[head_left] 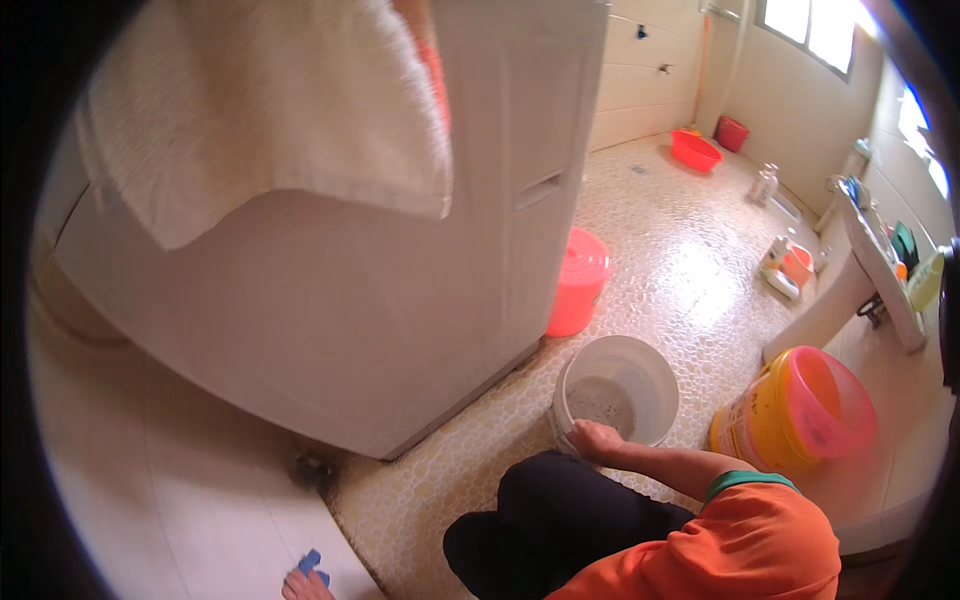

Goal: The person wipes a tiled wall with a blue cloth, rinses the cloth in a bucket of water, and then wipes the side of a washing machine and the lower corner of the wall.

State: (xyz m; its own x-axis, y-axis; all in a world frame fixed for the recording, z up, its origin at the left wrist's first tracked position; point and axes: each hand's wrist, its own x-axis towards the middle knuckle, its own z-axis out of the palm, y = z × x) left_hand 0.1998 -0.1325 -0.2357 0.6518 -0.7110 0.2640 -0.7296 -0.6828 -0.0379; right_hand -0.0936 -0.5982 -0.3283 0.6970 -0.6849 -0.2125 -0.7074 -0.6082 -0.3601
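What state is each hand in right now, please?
Left hand: touching a small blue item; whether it grips cannot be told.
Right hand: closed on the near rim of the whitish bucket.

The bucket [652, 385] is tinted translucent white, and its greyish bottom is flecked with dark specks. The small piece [311, 562] near the lower edge is coloured blue. The sleeve [750, 525] is coloured orange and trimmed with 1 green band; the trousers [570, 505] are coloured black. The floor [640, 220] is patterned with rounded, pebble-like shapes in cream and tan. The lidded pail [578, 290] is coloured pinkish red. The tub [752, 415] is coloured yellow and marked with darker print; pink is shown by the basin [845, 405] over it. The towel [270, 110] is coloured creamy white.
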